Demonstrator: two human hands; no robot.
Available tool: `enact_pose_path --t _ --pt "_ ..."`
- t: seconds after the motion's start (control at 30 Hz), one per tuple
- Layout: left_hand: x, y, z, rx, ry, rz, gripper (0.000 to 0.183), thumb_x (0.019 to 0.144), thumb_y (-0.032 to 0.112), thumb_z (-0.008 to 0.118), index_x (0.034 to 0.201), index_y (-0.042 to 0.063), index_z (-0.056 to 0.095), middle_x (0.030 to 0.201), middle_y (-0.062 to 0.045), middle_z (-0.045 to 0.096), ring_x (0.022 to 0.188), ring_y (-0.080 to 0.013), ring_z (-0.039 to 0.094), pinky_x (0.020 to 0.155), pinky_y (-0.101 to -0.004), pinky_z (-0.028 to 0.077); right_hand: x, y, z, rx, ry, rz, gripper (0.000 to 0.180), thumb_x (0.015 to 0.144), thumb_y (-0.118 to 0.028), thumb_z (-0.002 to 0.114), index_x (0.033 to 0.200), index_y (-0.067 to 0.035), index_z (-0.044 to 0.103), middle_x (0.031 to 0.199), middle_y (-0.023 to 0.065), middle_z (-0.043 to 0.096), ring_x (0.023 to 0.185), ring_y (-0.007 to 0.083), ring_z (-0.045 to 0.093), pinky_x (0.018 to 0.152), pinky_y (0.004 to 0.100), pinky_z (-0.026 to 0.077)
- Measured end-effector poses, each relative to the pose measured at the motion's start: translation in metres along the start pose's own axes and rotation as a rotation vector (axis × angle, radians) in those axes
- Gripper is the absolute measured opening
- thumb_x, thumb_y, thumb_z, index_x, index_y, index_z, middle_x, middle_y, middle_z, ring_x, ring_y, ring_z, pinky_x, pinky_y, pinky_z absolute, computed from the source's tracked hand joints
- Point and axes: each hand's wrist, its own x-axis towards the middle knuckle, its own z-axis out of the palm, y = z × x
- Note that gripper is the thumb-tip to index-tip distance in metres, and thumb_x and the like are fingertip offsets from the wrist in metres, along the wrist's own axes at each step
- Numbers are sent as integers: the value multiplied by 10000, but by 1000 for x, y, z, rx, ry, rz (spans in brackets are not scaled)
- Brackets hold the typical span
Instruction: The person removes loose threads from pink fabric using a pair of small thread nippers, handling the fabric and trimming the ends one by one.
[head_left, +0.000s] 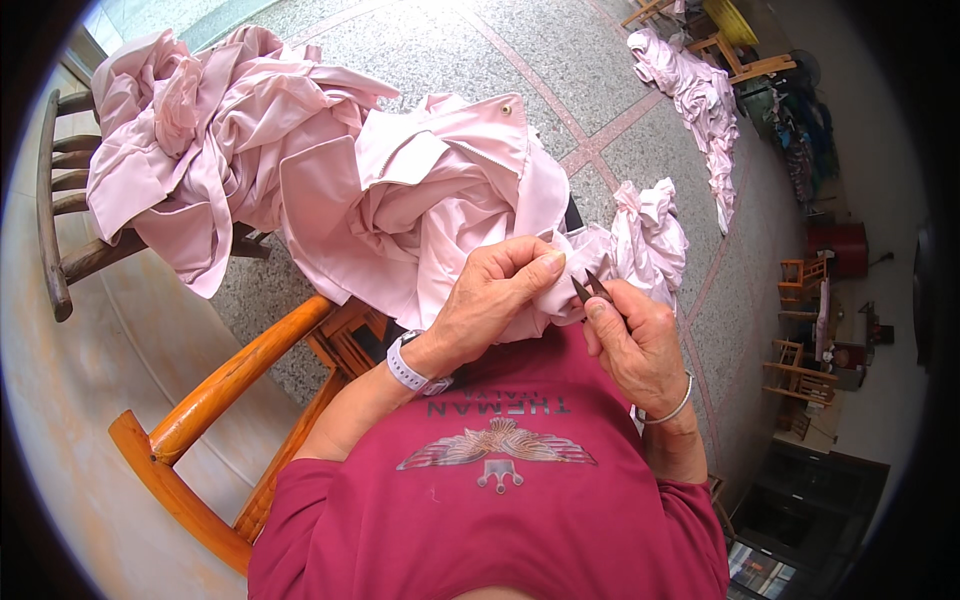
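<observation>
A pink garment (442, 217) with a zipper and a metal snap lies bunched before me, over my lap. My left hand (510, 281), with a watch on its wrist, pinches the garment's edge between thumb and forefinger. Just right of it, my right hand (637, 337) holds a pair of dark thread snips (589, 289), whose two pointed blades stand apart close to the cloth. The lower part of the snips is hidden in my right fingers. More light pink cloth (649, 240) hangs beyond my right hand.
Pink garments (217, 135) are piled on a wooden chair (56, 195) at the left. An orange wooden armrest (240, 375) runs beside my left arm. Another pink heap (694, 105) lies on the speckled floor (517, 82) at the upper right. Wooden chairs (802, 375) stand far right.
</observation>
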Motion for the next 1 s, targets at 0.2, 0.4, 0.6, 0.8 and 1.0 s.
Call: enact_pose_path --t 0.2,0.4,0.6,0.8,1.0 --pt "2 -4 -1 1 6 18 229 1017 217 576 999 7 667 907 3 660 806 -37 574 718 -208 484 0 -3 -2 -17 -10 -9 173 1011 -116 531 919 -3 623 603 -16 542 494 35 448 447 222 341" --pt "0 1 0 27 -6 19 201 1003 205 599 982 12 652 877 -1 654 775 -40 575 684 -210 483 2 -3 0 22 2 17 178 1013 -122 530 899 -10 608 602 -17 540 485 33 445 439 222 334" --pt "0 -4 -6 48 -66 -52 170 948 174 673 974 12 628 783 -19 638 662 -51 568 582 -208 469 3 -1 0 47 -1 12 189 1010 -114 533 863 -9 587 605 0 554 519 52 480 469 242 370" --pt "1 -6 0 40 -45 15 152 946 155 670 950 7 634 785 -10 643 662 -53 575 576 -200 461 6 6 13 174 64 75 228 1015 -120 529 817 -15 568 587 3 554 503 54 478 459 249 371" --pt "2 -10 -2 61 -41 -3 144 953 140 654 979 -1 637 827 -21 650 684 -57 586 606 -210 481 13 16 17 240 110 95 253 1020 -135 525 802 -16 571 606 -10 556 512 41 462 457 234 356"
